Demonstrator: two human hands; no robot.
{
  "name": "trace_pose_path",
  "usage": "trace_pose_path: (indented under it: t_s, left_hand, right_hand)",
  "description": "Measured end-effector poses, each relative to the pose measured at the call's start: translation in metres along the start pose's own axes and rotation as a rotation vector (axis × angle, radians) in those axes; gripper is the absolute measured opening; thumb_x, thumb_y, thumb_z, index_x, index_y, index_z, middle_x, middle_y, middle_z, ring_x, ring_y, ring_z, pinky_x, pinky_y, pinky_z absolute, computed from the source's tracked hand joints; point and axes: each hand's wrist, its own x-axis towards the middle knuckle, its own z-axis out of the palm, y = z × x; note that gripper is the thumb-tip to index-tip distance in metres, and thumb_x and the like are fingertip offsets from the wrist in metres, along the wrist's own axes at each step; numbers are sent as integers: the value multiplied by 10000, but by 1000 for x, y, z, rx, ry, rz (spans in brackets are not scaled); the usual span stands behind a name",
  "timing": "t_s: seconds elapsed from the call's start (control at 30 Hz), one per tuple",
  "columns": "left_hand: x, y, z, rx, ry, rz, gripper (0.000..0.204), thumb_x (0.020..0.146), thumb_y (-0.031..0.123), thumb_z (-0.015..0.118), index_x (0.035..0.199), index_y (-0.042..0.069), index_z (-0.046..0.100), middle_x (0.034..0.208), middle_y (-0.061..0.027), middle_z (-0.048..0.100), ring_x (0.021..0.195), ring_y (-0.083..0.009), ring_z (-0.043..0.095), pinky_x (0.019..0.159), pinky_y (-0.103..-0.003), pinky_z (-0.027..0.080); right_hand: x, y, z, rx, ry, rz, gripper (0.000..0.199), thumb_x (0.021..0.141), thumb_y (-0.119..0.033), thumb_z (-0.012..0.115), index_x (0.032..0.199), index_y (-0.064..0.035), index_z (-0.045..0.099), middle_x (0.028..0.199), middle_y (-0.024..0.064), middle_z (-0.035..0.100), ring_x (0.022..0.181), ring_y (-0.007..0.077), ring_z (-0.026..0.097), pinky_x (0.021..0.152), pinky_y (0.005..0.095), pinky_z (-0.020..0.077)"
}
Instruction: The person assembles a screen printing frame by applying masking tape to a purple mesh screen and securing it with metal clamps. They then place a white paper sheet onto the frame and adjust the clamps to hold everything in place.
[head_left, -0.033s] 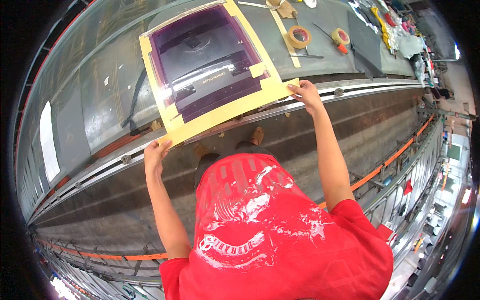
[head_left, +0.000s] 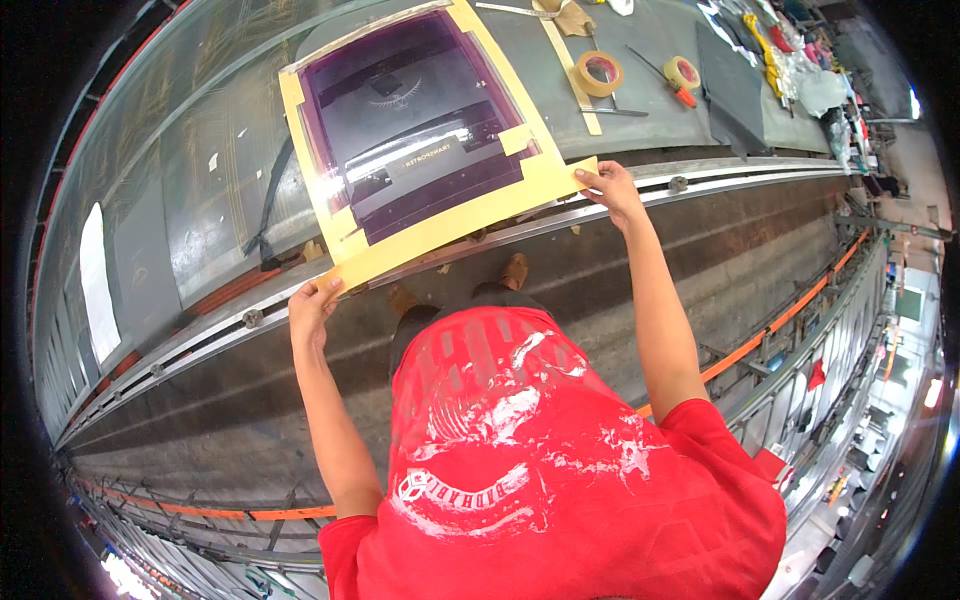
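Note:
A strip of yellow tape (head_left: 450,222) stretches along the near edge of a dark purple printing screen (head_left: 405,110) that has a pale design on it. My left hand (head_left: 313,308) pinches the strip's left end, just beyond the screen's near left corner. At the other end, my right hand (head_left: 612,190) grips the strip between thumb and fingers. More yellow tape borders the screen's sides, and a short piece covers part of its right edge. The screen lies on a long grey table (head_left: 215,215).
Right of the screen lie two tape rolls (head_left: 599,74), a thin tool with an orange-red handle (head_left: 684,97) and a flat yellow strip (head_left: 572,70). A dark sheet (head_left: 728,95) sits farther right. A metal rail (head_left: 740,172) runs along the table's near edge. At the left is a white strip (head_left: 97,285).

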Motion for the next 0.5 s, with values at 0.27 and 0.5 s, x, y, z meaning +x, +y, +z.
trace_pose_path:
  t_s: [0.27,0.5]
  left_hand:
    - [11,-7,7,-109,18,22,341,815,135,774,1096,36,609,1002,-64,669,922,-159,626,835,-372,542]
    - [5,-14,23,-146,110,95,588,790,87,784,1303,49,498,1060,-108,663,970,-200,639,795,-363,537]
  right_hand:
    - [18,17,2,-23,-25,-25,458,781,-136,805,1094,-5,497,1047,121,622,970,225,639,854,348,546]
    - [20,20,0,-13,-27,-63,421,785,-97,793,1067,4,497,1007,124,623,935,222,648,812,344,558]
